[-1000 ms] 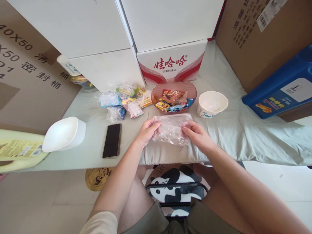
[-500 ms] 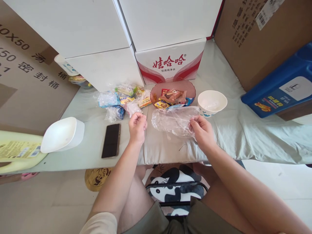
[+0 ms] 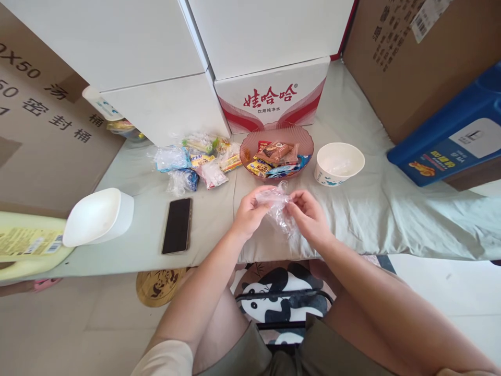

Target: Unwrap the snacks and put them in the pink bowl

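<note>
A crumpled clear plastic bag is held between both hands above the front of the cloth-covered surface. My left hand pinches its left side, and my right hand grips its right side with thumb and fingers. Just behind the hands sits a pink translucent bowl with several wrapped snacks in it. To its right stands a white paper bowl with something clear inside. On the left lies a pile of bagged snacks, apart from my hands.
A black phone lies left of my hands, with a white plastic bowl and a pale yellow jug further left. A white and red carton stands behind. A blue jug and cardboard box are at right.
My left hand has moved right and taken hold of the clear bag, which was spread out from my right hand. The bag is now bunched up between both hands.
</note>
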A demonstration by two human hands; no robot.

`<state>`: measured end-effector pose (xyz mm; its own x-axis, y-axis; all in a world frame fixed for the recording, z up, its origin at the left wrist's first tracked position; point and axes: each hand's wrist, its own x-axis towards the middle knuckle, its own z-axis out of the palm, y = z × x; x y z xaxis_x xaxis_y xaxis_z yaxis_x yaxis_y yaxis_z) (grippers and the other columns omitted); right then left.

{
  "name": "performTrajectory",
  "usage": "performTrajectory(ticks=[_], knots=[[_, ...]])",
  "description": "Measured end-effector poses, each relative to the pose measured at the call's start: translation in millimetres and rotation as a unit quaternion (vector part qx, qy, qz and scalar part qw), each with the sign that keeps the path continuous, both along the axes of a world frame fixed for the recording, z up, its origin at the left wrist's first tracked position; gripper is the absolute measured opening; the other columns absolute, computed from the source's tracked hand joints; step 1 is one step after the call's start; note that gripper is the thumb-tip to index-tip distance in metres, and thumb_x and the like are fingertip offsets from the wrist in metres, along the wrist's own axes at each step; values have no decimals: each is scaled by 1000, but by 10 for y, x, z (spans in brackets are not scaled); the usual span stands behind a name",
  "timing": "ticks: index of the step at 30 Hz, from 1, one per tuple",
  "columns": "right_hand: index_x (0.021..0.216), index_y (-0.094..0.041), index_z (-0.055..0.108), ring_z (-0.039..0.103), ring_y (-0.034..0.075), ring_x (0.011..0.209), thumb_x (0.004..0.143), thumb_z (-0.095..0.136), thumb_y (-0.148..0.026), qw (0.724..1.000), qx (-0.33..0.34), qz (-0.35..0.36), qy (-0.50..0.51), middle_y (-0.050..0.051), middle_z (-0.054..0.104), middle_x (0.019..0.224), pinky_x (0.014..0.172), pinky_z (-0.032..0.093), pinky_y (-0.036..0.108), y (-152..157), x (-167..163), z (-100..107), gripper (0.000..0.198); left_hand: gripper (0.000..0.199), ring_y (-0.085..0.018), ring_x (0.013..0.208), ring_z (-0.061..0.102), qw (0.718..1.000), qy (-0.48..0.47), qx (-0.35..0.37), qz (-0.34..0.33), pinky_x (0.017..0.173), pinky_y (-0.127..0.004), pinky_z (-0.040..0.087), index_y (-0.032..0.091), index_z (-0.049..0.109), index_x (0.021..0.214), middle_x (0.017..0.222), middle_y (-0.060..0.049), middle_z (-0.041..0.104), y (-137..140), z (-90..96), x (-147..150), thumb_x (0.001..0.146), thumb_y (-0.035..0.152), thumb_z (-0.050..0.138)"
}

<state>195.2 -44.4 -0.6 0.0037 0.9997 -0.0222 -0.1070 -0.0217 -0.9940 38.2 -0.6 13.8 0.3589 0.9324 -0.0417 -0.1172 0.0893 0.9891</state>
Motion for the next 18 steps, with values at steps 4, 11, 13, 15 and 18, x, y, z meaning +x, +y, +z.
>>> performTrajectory(ticks=[4, 11, 13, 15, 18], knots=[[106, -23, 54, 61, 17, 96, 74, 73, -38, 999, 21, -29, 0, 5, 63, 108, 82, 51, 30, 20, 38, 69, 40, 43, -22, 96, 70, 994, -79, -66, 21, 84, -33, 54, 20, 68, 101, 104, -7, 74, 2, 55, 15, 66, 43, 82], [80, -21, 53, 50, 12, 64, 73, 64, -37, 998, -10, -23, -66, -3, 54, 70, 60, 42, 25, 23, 55, 103, 20, 47, -20, 91, 68, 999, 30, -36, -15, 83, -31, 54, 19, 69, 96, 96, -6, 73, 2, 98, 41, 60, 43, 87], [79, -21, 53, 50, 12, 62, 71, 64, -36, 999, -6, -20, -42, -4, 54, 69, 58, 41, 24, 45, 58, 110, 20, 38, -20, 86, 68, 996, 78, -23, -21, 81, -31, 54, 17, 69, 86, 88, -6, 73, 12, 109, 23, 61, 40, 86], [81, -22, 52, 51, 11, 59, 70, 62, -38, 1000, -17, -18, -6, -4, 54, 71, 57, 41, 24, 69, 69, 126, 22, 33, -19, 82, 68, 995, 98, 13, 20, 77, -30, 55, 17, 68, 82, 85, -5, 73, 36, 121, -9, 61, 35, 85], [84, -21, 53, 56, 11, 60, 74, 58, -42, 998, -44, -22, 26, -3, 57, 76, 57, 42, 24, 99, 111, 144, 24, 32, -16, 71, 67, 991, 87, 34, 100, 62, -25, 54, 19, 65, 89, 84, -3, 72, 110, 143, -43, 64, 30, 81]])
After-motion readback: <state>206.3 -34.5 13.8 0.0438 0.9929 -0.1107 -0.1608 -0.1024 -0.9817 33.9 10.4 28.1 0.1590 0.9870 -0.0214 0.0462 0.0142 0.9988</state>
